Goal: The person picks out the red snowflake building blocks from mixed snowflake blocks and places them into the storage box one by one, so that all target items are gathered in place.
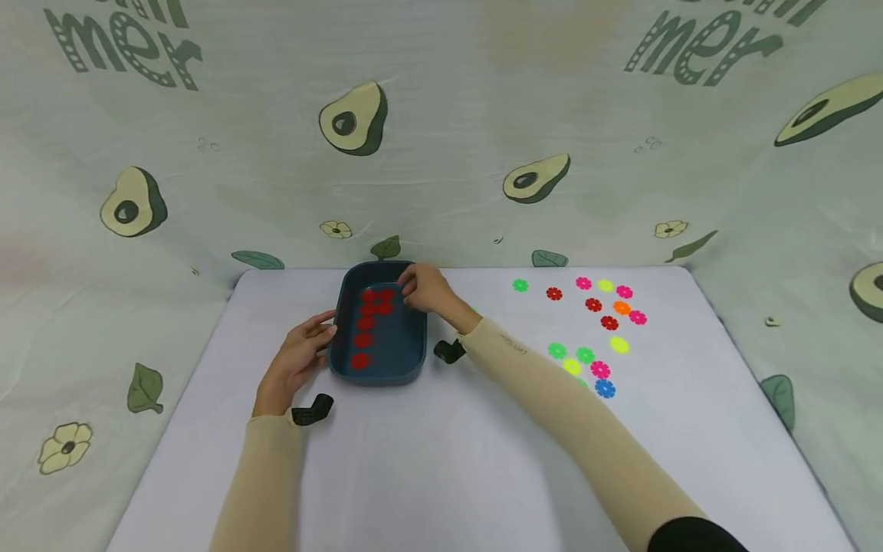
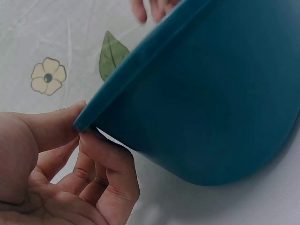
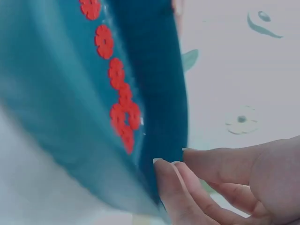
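My left hand [image 1: 300,356] grips the left rim of a dark blue rectangular tray [image 1: 408,349]. In the left wrist view, its thumb lies on top of the rim and the index finger is bent beneath. Several red flower-shaped discs [image 1: 362,340] lie flat inside the tray, strung in a column that bunches at the far end. My right hand [image 1: 426,288] is over the tray's far right corner, fingers loosely bent downward. In the right wrist view its fingertips [image 3: 164,168] overlap the tray wall, thumb and forefinger apart, with no disc visible between them.
To the right on the white table [image 1: 441,475], flower discs in several colours are scattered, among them a dark red disc [image 1: 609,323], an orange disc [image 1: 621,307] and a blue disc [image 1: 605,389]. A patterned cloth [image 1: 441,115] hangs behind the table's back edge.
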`<state>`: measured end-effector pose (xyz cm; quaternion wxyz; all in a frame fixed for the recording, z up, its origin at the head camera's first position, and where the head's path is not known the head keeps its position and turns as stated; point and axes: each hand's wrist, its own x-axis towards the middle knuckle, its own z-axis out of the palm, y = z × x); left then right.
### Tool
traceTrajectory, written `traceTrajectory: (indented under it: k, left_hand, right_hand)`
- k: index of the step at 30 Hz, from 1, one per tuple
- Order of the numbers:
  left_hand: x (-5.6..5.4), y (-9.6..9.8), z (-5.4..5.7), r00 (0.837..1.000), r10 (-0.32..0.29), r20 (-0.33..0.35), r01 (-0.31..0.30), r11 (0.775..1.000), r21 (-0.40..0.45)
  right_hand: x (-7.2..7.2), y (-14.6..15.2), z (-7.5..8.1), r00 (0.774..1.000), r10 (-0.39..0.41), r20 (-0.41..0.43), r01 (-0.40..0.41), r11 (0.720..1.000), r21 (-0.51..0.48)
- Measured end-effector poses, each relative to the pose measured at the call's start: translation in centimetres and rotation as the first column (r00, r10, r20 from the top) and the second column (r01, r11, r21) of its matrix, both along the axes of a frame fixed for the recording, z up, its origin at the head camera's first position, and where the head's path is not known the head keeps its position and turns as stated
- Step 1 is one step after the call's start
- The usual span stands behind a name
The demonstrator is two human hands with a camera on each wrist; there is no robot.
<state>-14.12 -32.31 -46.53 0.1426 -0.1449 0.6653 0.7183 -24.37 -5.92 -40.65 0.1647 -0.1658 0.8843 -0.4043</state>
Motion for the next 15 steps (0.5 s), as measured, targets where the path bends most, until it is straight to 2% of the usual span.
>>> traceTrajectory:
  k: [5, 10, 15]
  left_hand:
    - [0.0, -0.2, -0.2, 1.0, -0.004, 0.005, 0.004, 1.0, -0.022]
    - [0.0, -0.1, -0.1, 1.0, -0.006, 0.012, 0.006, 1.0, -0.016]
    - [-0.1, 0.1, -0.1, 1.0, -0.005, 0.018, 0.005, 1.0, 0.0]
  right_hand:
    - [0.9, 3.6, 0.2, 1.0, -0.028, 0.002, 0.028, 0.996, -0.088]
    - [1.5, 7.8, -0.3, 0.997, -0.076, 0.013, 0.077, 0.983, -0.169]
    - [2.2, 12.2, -1.0, 0.992, -0.128, 0.007, 0.127, 0.971, -0.201]
